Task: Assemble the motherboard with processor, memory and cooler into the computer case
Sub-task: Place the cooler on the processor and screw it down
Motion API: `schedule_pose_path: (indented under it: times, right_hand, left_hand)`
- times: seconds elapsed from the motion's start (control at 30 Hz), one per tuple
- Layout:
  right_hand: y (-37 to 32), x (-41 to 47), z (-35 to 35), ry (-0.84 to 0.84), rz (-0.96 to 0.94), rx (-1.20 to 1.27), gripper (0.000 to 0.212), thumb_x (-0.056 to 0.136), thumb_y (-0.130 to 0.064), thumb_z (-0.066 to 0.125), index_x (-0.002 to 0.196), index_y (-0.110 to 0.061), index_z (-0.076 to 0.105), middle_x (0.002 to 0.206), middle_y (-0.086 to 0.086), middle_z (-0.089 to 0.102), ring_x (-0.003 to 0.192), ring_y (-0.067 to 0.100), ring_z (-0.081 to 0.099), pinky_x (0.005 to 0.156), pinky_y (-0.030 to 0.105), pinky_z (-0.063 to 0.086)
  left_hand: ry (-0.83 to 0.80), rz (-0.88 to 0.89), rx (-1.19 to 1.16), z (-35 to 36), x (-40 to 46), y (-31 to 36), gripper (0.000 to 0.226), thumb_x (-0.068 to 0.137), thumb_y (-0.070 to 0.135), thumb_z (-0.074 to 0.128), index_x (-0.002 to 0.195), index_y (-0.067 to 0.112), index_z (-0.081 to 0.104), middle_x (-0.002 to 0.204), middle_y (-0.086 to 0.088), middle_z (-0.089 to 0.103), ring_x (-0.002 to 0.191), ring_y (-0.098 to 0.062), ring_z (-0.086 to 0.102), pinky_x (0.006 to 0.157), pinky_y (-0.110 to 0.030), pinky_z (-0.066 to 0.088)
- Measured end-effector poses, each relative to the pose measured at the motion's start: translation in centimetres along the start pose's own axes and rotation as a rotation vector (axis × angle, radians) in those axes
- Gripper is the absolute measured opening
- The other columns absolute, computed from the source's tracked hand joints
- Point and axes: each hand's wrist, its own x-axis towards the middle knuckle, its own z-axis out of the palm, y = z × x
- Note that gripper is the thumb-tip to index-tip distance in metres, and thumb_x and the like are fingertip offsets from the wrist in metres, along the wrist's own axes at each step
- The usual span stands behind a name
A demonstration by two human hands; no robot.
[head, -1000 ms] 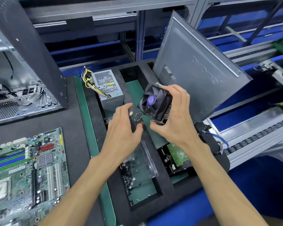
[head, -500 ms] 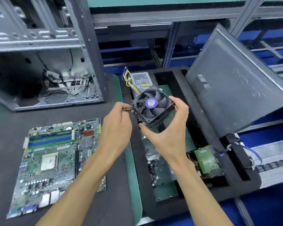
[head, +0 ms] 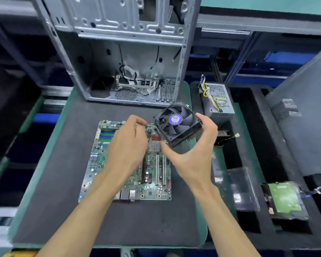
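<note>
The cooler (head: 177, 123) is being held in the air above the far right corner of the motherboard (head: 126, 164), its fan face tilting up and toward the camera, the purple hub label showing and the metal fins pointing down and away. The right hand (head: 195, 151) is gripping it, thumb at its near corner and fingers curling round its right edge. The left hand (head: 128, 145) is hovering just beside the cooler's left side with fingers curling; thin wires are showing at its fingertips, but I cannot tell whether it is pinching them.

The motherboard is lying flat on the dark mat of the worktop (head: 107, 219), its long axis running toward and away from the person. The computer case (head: 122, 52) is standing open behind it. To the right, a power supply (head: 218, 101) and a hard drive (head: 283, 199) are sitting in a black foam tray (head: 252, 127).
</note>
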Motion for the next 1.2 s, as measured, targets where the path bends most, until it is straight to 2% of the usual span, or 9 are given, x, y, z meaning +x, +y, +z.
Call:
schedule_pose_path:
  times: [0.17, 0.3, 0.53, 0.67, 0.83, 0.9, 1.0, 1.1, 1.2]
  right_hand:
    - [-2.7, -1.0, 3.4, -0.043, -0.053, -0.027, 0.095, 0.066, -0.036, 0.088, 0.144, -0.015, 0.038, 0.142, 0.0, 0.04, 0.135, 0.02, 0.04, 0.113, 0.026, 0.031]
    - [-4.0, -1.8, 5.9, -0.061, -0.081, -0.04, 0.096, 0.065, -0.031, 0.091, 0.143, -0.013, 0.038, 0.141, 0.002, 0.04, 0.135, 0.021, 0.04, 0.113, 0.026, 0.032]
    - [-4.9, -2.5, 8.6, -0.041, -0.054, -0.077, 0.095, 0.065, -0.034, 0.09, 0.143, -0.016, 0.038, 0.14, 0.001, 0.041, 0.132, 0.02, 0.041, 0.109, 0.02, 0.032]
    - [-5.1, -3.0, 9.6, -0.037, -0.028, -0.099, 0.095, 0.065, -0.034, 0.091, 0.142, -0.015, 0.038, 0.139, 0.001, 0.042, 0.131, 0.021, 0.042, 0.108, 0.018, 0.033]
    - [-5.9, -3.9, 10.7, -0.035, -0.031, -0.133, 0.097, 0.064, -0.036, 0.089, 0.143, -0.015, 0.038, 0.141, -0.001, 0.041, 0.131, 0.021, 0.041, 0.11, 0.038, 0.04]
    - [-6.0, -4.2, 11.0, -0.031, -0.045, -0.149, 0.097, 0.063, -0.036, 0.089, 0.142, -0.013, 0.039, 0.14, 0.0, 0.041, 0.131, 0.021, 0.041, 0.107, 0.045, 0.041]
    - [-6.2, -4.8, 11.4, -0.011, -0.042, -0.124, 0.095, 0.062, -0.033, 0.085, 0.143, -0.014, 0.039, 0.141, -0.003, 0.041, 0.131, 0.018, 0.041, 0.105, 0.046, 0.042]
    - [-6.4, -5.2, 11.8, -0.019, -0.031, -0.097, 0.091, 0.062, -0.023, 0.08, 0.143, -0.013, 0.04, 0.142, -0.002, 0.04, 0.132, 0.016, 0.039, 0.105, 0.046, 0.041]
    - [-6.6, -5.5, 12.1, -0.065, -0.065, -0.097, 0.092, 0.06, -0.023, 0.08, 0.143, -0.01, 0.041, 0.143, 0.0, 0.04, 0.133, 0.018, 0.038, 0.108, 0.043, 0.038]
  left_hand:
    - [-0.097, -0.042, -0.004, -3.1, 0.6, -2.8, 0.032, 0.097, 0.013, 0.036, 0.114, 0.032, 0.056, 0.059, 0.006, 0.054, 0.044, -0.008, 0.044, 0.051, -0.033, 0.039]
    - [-0.065, -0.042, -0.062, -5.1, 1.5, -4.2, 0.028, 0.097, 0.014, 0.038, 0.115, 0.03, 0.052, 0.077, -0.002, 0.063, 0.053, -0.002, 0.051, 0.048, -0.017, 0.039]
    - [-0.046, -0.019, -0.002, -7.9, 2.9, -6.9, 0.013, 0.095, 0.025, 0.045, 0.103, 0.029, 0.054, 0.067, -0.003, 0.059, 0.065, -0.012, 0.057, 0.055, -0.033, 0.043]
    - [-0.053, 0.009, 0.035, -9.1, 3.4, -7.8, 0.018, 0.095, 0.025, 0.038, 0.095, 0.031, 0.055, 0.058, 0.0, 0.058, 0.057, -0.014, 0.054, 0.052, -0.035, 0.044]
    - [-0.105, 0.017, 0.165, -9.8, 3.5, -8.6, 0.023, 0.098, 0.034, 0.036, 0.108, 0.031, 0.056, 0.072, 0.003, 0.065, 0.07, -0.018, 0.061, 0.066, -0.039, 0.051]
    - [-0.163, 0.039, 0.152, -9.7, 3.6, -8.7, 0.038, 0.096, 0.055, 0.04, 0.124, 0.032, 0.051, 0.1, 0.005, 0.066, 0.094, -0.017, 0.064, 0.088, -0.045, 0.052]
    - [-0.306, 0.171, 0.07, -9.4, 3.0, -8.1, 0.094, 0.07, 0.082, 0.051, 0.149, 0.035, 0.03, 0.14, 0.009, 0.043, 0.131, -0.017, 0.046, 0.112, -0.044, 0.038]
    - [-0.383, 0.255, 0.143, -9.0, 2.7, -7.4, 0.121, 0.056, 0.078, 0.065, 0.156, 0.028, 0.018, 0.14, 0.01, 0.035, 0.135, -0.014, 0.038, 0.114, -0.042, 0.035]
    - [-0.33, 0.282, 0.2, -9.0, 2.8, -7.4, 0.111, 0.063, 0.06, 0.08, 0.153, 0.023, 0.026, 0.129, 0.006, 0.037, 0.126, -0.016, 0.04, 0.11, -0.039, 0.038]
